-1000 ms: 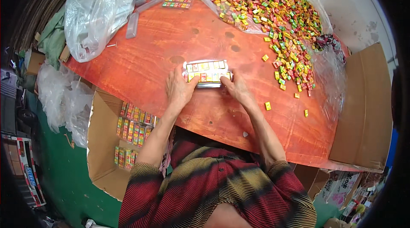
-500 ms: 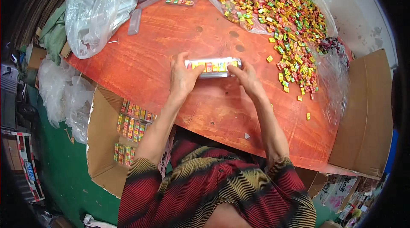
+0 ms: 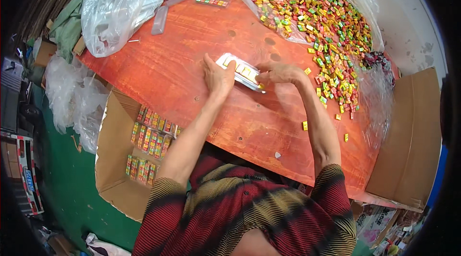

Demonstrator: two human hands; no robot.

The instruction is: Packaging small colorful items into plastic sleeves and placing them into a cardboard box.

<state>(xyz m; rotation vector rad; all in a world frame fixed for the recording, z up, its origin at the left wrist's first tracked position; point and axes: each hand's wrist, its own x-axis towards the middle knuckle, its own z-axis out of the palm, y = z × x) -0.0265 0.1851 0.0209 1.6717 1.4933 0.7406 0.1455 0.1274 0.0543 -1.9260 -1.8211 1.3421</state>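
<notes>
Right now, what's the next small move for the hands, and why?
I'd probably press the right end of the clear pack lightly with the right hand while the left hand steadies it: the left thumb lies over the pack, the right fingers are at its right end, and glare hides whether the small boxes there sit flush.

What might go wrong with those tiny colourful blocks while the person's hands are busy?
The left hand grips a clear tray that sits slanted, with the right hand at its other end, so if it's open, the small blocks inside might slide out.

A loose yellow block lies right beside the right forearm, so a bump might knock it off the table.
</notes>
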